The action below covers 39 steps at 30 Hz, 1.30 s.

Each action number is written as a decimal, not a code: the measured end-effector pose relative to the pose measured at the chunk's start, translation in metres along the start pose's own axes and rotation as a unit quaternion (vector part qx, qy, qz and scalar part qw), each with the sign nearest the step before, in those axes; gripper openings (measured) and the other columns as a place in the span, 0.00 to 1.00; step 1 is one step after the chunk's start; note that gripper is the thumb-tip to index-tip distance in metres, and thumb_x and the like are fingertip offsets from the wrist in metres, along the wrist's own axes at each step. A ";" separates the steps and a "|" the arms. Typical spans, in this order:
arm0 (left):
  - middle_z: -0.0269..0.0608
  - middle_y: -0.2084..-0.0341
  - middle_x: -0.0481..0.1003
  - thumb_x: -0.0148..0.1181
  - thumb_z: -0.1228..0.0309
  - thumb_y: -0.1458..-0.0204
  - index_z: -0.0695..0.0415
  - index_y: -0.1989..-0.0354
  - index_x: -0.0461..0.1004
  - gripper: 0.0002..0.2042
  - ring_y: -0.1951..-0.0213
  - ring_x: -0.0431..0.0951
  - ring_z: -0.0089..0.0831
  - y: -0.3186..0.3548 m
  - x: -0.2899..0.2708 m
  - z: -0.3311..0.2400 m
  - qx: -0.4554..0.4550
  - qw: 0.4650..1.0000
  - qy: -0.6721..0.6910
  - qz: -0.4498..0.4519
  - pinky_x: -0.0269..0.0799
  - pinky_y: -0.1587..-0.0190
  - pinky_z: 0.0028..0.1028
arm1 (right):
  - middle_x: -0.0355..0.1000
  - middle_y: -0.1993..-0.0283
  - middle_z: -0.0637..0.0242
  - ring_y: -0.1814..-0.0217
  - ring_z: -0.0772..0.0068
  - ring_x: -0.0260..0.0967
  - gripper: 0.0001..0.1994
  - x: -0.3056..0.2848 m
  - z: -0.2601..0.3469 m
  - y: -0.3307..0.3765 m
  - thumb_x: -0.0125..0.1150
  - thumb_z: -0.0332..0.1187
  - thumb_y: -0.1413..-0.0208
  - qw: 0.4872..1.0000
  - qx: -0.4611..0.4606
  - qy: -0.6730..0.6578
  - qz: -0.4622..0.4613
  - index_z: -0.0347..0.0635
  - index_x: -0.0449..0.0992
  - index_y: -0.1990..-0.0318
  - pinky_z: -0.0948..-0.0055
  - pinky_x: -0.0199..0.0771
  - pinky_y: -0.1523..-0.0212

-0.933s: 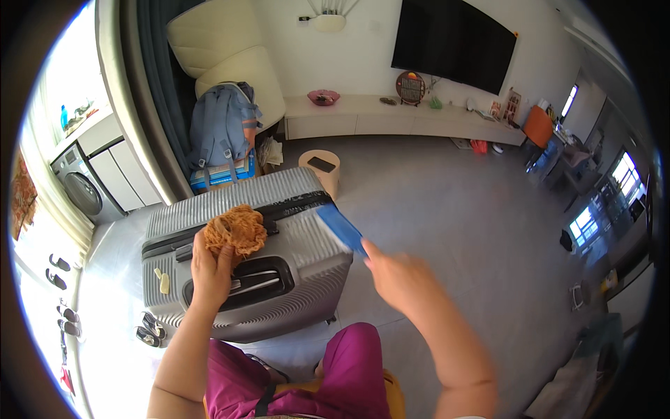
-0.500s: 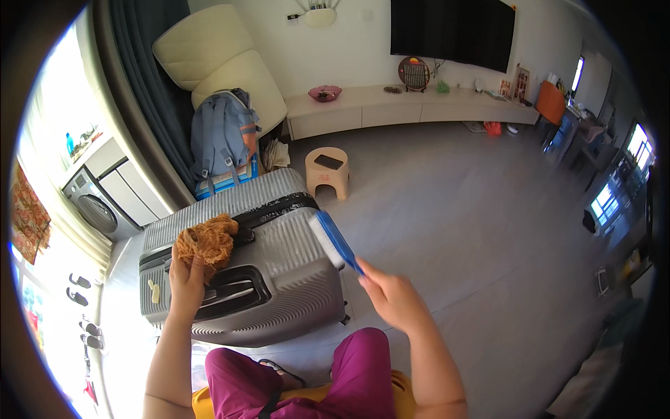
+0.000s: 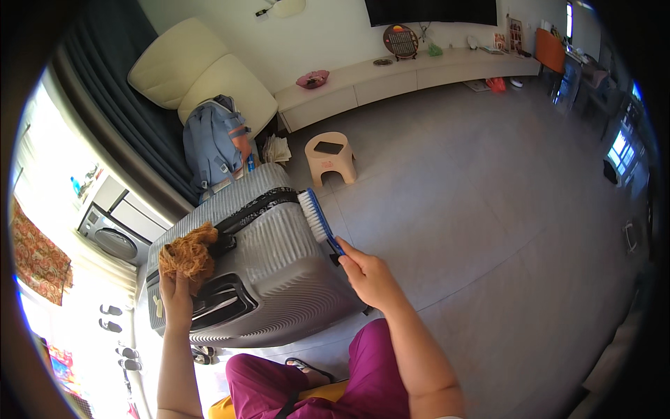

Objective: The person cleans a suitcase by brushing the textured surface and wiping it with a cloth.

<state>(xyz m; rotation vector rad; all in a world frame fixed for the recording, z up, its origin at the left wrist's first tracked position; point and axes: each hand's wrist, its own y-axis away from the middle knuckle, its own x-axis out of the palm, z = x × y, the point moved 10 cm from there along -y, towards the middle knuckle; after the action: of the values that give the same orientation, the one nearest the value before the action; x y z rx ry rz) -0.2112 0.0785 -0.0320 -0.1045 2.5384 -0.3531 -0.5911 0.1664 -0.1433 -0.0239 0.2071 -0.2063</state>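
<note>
A large grey ribbed suitcase [image 3: 279,279] lies flat in front of my knees, with a black patterned strap [image 3: 262,208] across it. Over its left part my left hand [image 3: 177,300] is closed on a brown shaggy furry item [image 3: 188,260], perhaps a plush toy; my fingertips are partly buried in its pile. My right hand [image 3: 368,278] grips the handle of a blue scrub brush [image 3: 317,218] at the suitcase's right edge. The brush stands tilted, its white bristles facing left, apart from the furry item. A small pale object [image 3: 159,307] lies beside my left wrist.
Beyond the suitcase are a beige stool [image 3: 331,159], a blue-grey backpack [image 3: 216,143] and a cream folded cushion [image 3: 209,77]. A long low cabinet [image 3: 387,89] runs along the wall. A washing machine [image 3: 112,236] and several slippers [image 3: 112,318] are at the left.
The view has tilted and shifted. The brush has turned more upright, with its bristles showing more to the left. My left hand keeps hold of the furry item, which looks slightly turned.
</note>
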 end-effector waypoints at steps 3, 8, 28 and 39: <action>0.42 0.47 0.68 0.48 0.65 0.35 0.63 0.39 0.60 0.20 0.47 0.68 0.28 -0.001 -0.008 0.012 0.003 0.999 0.046 -0.012 0.64 0.44 0.28 | 0.64 0.80 0.55 0.80 0.68 0.62 0.21 0.018 -0.036 0.027 0.50 0.39 0.35 0.995 0.032 -0.098 0.014 0.47 0.67 0.37 0.70 0.66 0.72; 0.41 0.45 0.67 0.48 0.62 0.35 0.61 0.35 0.57 0.23 0.46 0.67 0.28 -0.015 -0.023 0.035 -0.006 0.999 0.040 0.009 0.63 0.43 0.27 | 0.55 0.84 0.70 0.81 0.81 0.52 0.22 0.014 -0.074 0.065 0.50 0.38 0.34 0.995 0.076 -0.037 0.054 0.51 0.64 0.34 0.77 0.61 0.75; 0.34 0.53 0.72 0.48 0.64 0.35 0.59 0.37 0.59 0.22 0.56 0.71 0.21 -0.056 -0.053 0.102 -0.036 0.995 0.086 0.027 0.66 0.53 0.21 | 0.73 0.69 0.42 0.66 0.39 0.72 0.21 0.086 -0.042 -0.010 0.50 0.38 0.36 0.994 -0.083 -0.070 -0.030 0.48 0.65 0.36 0.52 0.71 0.66; 0.55 0.55 0.75 0.53 0.63 0.40 0.64 0.41 0.62 0.23 0.52 0.75 0.47 -0.033 -0.014 0.035 0.077 0.990 -0.097 -0.070 0.68 0.49 0.37 | 0.76 0.70 0.53 0.78 0.56 0.74 0.25 0.093 -0.005 0.075 0.57 0.29 0.40 0.976 -0.136 -0.012 -0.168 0.44 0.63 0.34 0.68 0.73 0.75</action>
<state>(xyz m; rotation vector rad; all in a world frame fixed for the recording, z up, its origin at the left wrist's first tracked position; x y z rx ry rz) -0.1804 0.0408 -0.0432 -0.2456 2.3087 -0.5638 -0.4882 0.2206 -0.1700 -0.3359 0.2044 -0.5129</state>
